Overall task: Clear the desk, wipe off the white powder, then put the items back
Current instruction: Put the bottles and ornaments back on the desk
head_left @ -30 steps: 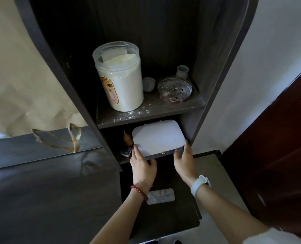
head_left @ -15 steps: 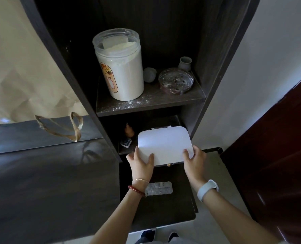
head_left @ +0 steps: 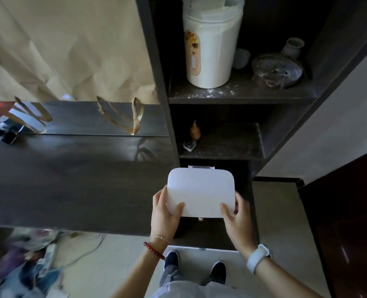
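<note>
Head view: both hands, left (head_left: 164, 214) and right (head_left: 238, 218), clamp the white box (head_left: 200, 191) by its near corners, level, clear of the powdery shelf (head_left: 232, 145). That bare shelf looks ready for wiping.

I stand on a pale floor (head_left: 283, 222) before a dark shelf unit (head_left: 240, 95), white wall (head_left: 328, 117) beside it.

The box (head_left: 200, 192) sits between the fingers (head_left: 179, 208) of both hands. Beyond the fingers lies the lower shelf (head_left: 227, 143); above it, an upper shelf (head_left: 242, 92) carries a jar (head_left: 212, 46) left of a dish (head_left: 277, 68). The surface (head_left: 70, 181) spreads left of the fingers.
</note>
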`<state>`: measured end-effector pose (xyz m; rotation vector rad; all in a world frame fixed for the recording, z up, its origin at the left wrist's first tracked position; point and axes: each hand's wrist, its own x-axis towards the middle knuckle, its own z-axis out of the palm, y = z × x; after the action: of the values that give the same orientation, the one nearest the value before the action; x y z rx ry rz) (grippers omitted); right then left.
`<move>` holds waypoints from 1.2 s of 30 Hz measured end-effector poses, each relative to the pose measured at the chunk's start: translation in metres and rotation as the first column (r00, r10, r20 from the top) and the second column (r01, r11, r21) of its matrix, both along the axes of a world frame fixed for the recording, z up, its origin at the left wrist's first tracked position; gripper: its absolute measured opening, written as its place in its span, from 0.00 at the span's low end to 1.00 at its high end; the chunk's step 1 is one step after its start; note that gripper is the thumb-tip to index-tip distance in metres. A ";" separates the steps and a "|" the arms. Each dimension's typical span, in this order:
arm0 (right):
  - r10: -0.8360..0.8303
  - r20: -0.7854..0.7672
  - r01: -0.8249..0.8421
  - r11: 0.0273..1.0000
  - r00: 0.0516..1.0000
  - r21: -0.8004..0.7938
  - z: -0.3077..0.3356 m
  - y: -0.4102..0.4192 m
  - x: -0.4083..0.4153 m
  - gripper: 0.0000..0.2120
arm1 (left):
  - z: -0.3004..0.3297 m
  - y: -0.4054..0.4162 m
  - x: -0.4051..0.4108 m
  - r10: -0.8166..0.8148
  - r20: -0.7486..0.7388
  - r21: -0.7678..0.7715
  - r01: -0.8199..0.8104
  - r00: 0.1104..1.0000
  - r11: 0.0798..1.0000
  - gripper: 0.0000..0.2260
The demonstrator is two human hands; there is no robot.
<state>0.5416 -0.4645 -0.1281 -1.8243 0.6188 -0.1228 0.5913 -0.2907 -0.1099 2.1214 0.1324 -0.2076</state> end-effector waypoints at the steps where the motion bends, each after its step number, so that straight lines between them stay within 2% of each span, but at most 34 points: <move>1: 0.043 0.002 -0.042 0.999 0.999 -0.014 0.000 0.016 0.004 0.23 | -0.001 0.016 0.001 0.029 0.004 0.017 -0.029 1.000 0.999 0.28; 4: 0.173 -0.021 -0.174 0.984 0.985 -0.033 -0.003 0.068 0.019 0.22 | -0.006 0.071 0.006 0.129 -0.007 0.042 -0.128 0.992 0.991 0.27; 10: 0.320 -0.137 -0.333 0.939 0.938 -0.086 -0.008 0.194 0.079 0.20 | -0.016 0.199 0.046 0.297 -0.092 0.003 -0.298 0.951 0.955 0.25; 14: 0.325 -0.198 -0.340 0.939 0.925 -0.044 -0.007 0.278 0.123 0.20 | -0.019 0.280 0.089 0.289 -0.145 -0.006 -0.293 0.946 0.956 0.25; 18: 0.337 -0.231 -0.349 0.937 0.913 -0.012 -0.007 0.335 0.155 0.20 | -0.017 0.336 0.128 0.251 -0.160 -0.010 -0.256 0.955 0.967 0.31; 22: 0.322 -0.248 -0.335 0.942 0.914 -0.012 -0.008 0.365 0.173 0.21 | -0.028 0.371 0.156 0.203 -0.188 -0.003 -0.207 0.961 0.978 0.25; 28: 0.298 -0.246 -0.318 0.947 0.922 -0.043 -0.013 0.379 0.175 0.22 | -0.036 0.382 0.169 0.195 -0.199 -0.007 -0.200 0.960 0.980 0.27; 31: 0.334 -0.246 -0.350 0.936 0.910 -0.025 -0.013 0.374 0.174 0.22 | -0.036 0.372 0.164 0.254 -0.150 0.125 -0.236 0.956 0.964 0.27; 33: 0.359 -0.246 -0.375 0.927 0.900 -0.020 -0.010 0.364 0.170 0.21 | -0.029 0.359 0.158 0.326 -0.033 0.257 -0.307 0.945 0.916 0.25; 36: 0.336 -0.208 -0.356 0.932 0.919 -0.069 -0.006 0.338 0.156 0.19 | -0.019 0.335 0.152 0.236 0.165 0.355 -0.281 0.958 0.892 0.20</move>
<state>0.6977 -0.1264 -0.1342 -2.0363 0.4179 0.2684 0.7434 0.0439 -0.1293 2.4607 0.4119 0.1129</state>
